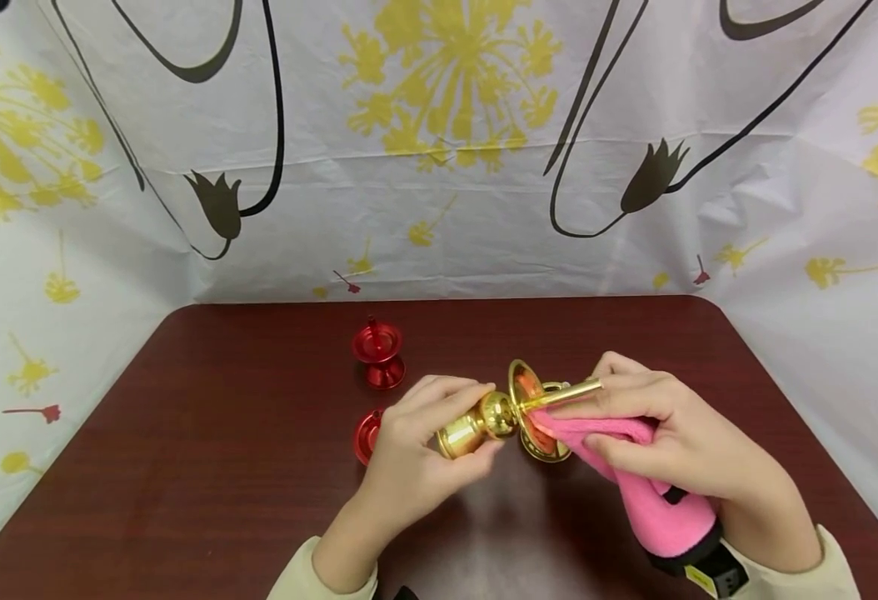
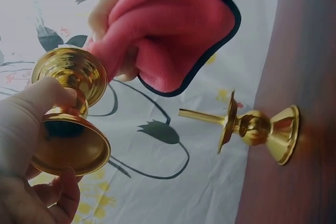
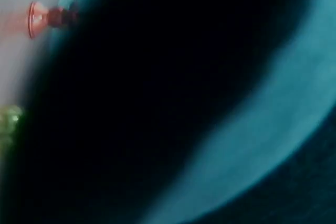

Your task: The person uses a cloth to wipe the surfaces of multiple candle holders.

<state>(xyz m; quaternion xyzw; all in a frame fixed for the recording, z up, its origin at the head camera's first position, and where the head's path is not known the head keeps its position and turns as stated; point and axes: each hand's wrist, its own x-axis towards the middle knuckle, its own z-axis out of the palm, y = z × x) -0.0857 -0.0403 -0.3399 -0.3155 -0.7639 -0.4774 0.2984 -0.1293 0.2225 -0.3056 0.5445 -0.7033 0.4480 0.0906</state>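
A gold candlestick (image 1: 497, 414) with a flared foot, a round knob, a dish and a thin tube lies tilted in my left hand (image 1: 416, 454). That hand grips it around the foot and knob; in the left wrist view the hollow underside of the foot (image 2: 79, 150) shows. My right hand (image 1: 679, 442) pinches a pink cloth (image 1: 667, 512), whose tip presses into the candlestick's dish near the tube. Another gold candlestick (image 2: 254, 128) stands upright on the table, mostly hidden behind the held one in the head view.
Two red metal holders stand left of centre on the dark wooden table (image 1: 147, 467): one red holder (image 1: 382, 367) farther back, another red holder (image 1: 366, 437) partly behind my left hand. A flower-patterned white sheet (image 1: 304, 117) surrounds the table. Dark, blurred material blocks most of the right wrist view.
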